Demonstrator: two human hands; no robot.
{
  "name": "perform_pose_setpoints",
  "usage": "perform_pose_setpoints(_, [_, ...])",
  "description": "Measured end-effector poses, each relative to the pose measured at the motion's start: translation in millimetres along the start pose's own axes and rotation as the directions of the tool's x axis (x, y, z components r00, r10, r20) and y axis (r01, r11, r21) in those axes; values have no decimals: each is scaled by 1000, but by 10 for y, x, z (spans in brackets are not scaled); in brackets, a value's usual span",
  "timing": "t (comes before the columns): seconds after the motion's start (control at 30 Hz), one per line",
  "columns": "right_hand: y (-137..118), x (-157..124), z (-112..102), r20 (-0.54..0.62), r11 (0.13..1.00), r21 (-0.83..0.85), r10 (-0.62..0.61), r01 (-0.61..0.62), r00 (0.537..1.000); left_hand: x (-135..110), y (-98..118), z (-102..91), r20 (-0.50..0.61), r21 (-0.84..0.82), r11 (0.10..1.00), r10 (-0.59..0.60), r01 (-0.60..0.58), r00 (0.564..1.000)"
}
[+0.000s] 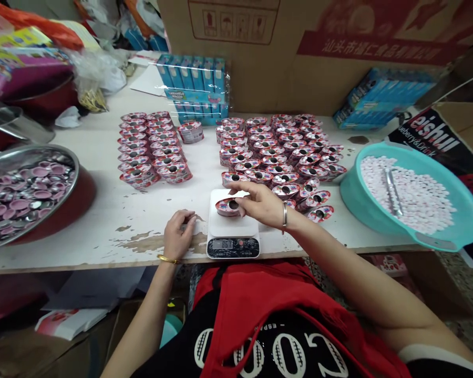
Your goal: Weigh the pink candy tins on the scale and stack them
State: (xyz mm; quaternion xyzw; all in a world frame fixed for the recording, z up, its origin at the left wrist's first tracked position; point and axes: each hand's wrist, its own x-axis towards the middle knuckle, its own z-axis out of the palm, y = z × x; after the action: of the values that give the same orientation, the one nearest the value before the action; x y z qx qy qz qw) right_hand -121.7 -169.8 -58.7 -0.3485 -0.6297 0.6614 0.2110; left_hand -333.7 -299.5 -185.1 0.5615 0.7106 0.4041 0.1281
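Observation:
A white digital kitchen scale [232, 228] with a lit display stands at the table's front edge. On its platform sits a small oval red-and-pink printed container [226, 207] with a dark round hole in its top. My right hand [260, 203] reaches in from the right, its thumb and fingers around the container's right end. To the left of the scale, my left hand [178, 234] rests on the table with its fingers curled and nothing visible in them. Behind the scale are rows of similar oval containers [274, 159], some showing white pieces in their holes.
On the right, a turquoise basin [349, 181] holds small white candies and metal tongs [393, 191]. A metal bowl [76, 170] of pink and silver caps stands left. More oval containers [137, 176] form two columns. Blue box packs [197, 86] lean before a large carton [260, 79].

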Motion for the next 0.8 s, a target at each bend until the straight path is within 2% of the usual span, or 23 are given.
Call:
perform_pose_setpoints(0.13, [-132,-237,-159,-90,960,281,39,-12,995,14,101,-62,-19,18,1000,10,-10,1000])
perform_pose_setpoints(0.23, [-113,-452,-307,-154,882,471,103,-18,983,117,384,-63,12,108,982,156,-156,988])
perform_pose_setpoints(0.3, [-61,-570,-398,-194,832,554,165,-31,967,245,632,-15,148,173,935,287,-311,946])
perform_pose_setpoints(0.4, [-7,-751,-542,-261,801,595,272,-67,926,567,935,26,387,155,852,414,-500,824])
perform_pose_setpoints(0.43, [1,-822,-597,-290,797,600,296,-68,910,722,986,3,406,137,841,434,-523,804])
perform_pose_setpoints(0.47, [8,-897,-657,-321,796,602,313,-63,894,903,1003,-41,383,131,843,443,-522,811])
perform_pose_setpoints(0.53, [34,-1049,-785,-390,796,604,333,-35,858,1334,936,-171,232,163,869,426,-467,874])
perform_pose_setpoints(0.6, [83,-1184,-906,-463,792,610,352,4,813,1819,764,-291,53,253,894,370,-371,928])
perform_pose_setpoints(0.63, [118,-1239,-956,-502,788,615,365,27,784,2058,656,-321,31,311,892,336,-329,941])
perform_pose_setpoints(0.67, [156,-1285,-996,-537,782,622,381,48,753,2282,544,-324,35,378,881,295,-286,955])
perform_pose_setpoints(0.73, [236,-1352,-1044,-579,764,641,421,70,698,2648,333,-252,146,494,835,195,-242,970])
perform_pose_setpoints(0.8, [305,-1394,-1056,-583,748,660,451,69,676,2877,177,-122,224,550,801,131,-236,966])
